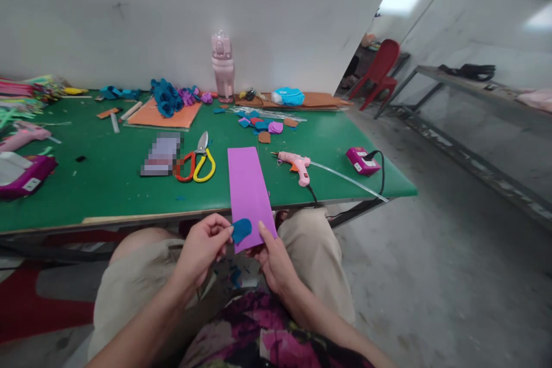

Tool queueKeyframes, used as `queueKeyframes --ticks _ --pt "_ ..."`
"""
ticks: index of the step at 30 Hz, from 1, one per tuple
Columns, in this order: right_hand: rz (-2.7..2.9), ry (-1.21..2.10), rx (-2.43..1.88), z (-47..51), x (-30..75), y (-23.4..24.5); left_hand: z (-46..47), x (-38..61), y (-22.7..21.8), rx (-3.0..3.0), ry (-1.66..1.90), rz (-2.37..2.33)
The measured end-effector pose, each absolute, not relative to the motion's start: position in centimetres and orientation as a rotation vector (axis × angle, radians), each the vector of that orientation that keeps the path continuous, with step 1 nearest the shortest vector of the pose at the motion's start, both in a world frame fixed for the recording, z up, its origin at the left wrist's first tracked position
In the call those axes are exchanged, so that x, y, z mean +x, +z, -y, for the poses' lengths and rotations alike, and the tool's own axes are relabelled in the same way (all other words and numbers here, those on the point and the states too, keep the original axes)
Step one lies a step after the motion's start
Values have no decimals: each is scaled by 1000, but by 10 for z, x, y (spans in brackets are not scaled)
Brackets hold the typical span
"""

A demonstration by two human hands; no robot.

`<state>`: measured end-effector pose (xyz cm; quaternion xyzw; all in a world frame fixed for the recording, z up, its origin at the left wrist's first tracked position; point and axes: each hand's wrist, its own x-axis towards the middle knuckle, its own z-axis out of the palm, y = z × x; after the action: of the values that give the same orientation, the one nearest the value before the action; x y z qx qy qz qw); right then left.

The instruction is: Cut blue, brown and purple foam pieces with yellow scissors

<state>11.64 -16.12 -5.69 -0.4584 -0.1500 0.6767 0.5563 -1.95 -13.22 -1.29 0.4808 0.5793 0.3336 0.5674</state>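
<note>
My left hand (pixel 207 244) pinches a small blue foam petal-shaped piece (pixel 242 230) by its left edge. That piece lies over the lower part of a purple foam sheet (pixel 249 184). My right hand (pixel 273 256) grips the sheet near its bottom right corner, thumb on top and fingers underneath. The far end of the sheet reaches over the green table (pixel 121 190). Left of it lie scissors (pixel 199 161) with one red and one yellow handle. To its right rests a pink glue gun (pixel 297 165) with a clear glue stick (pixel 345 179) in its back.
Cut foam pieces (pixel 263 124) lie in a loose pile beyond the sheet. A pink bottle (pixel 223 69) stands against the white board (pixel 172 17). Blue foam flowers (pixel 166 98) sit on an orange sheet (pixel 168 118). A purple power box (pixel 363 161) with a black cord is at the right.
</note>
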Motion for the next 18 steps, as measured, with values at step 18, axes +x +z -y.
queueKeyframes --ticks 18 --pt "359 1575 -1065 166 110 -52 181 -7 -9 444 983 -1190"
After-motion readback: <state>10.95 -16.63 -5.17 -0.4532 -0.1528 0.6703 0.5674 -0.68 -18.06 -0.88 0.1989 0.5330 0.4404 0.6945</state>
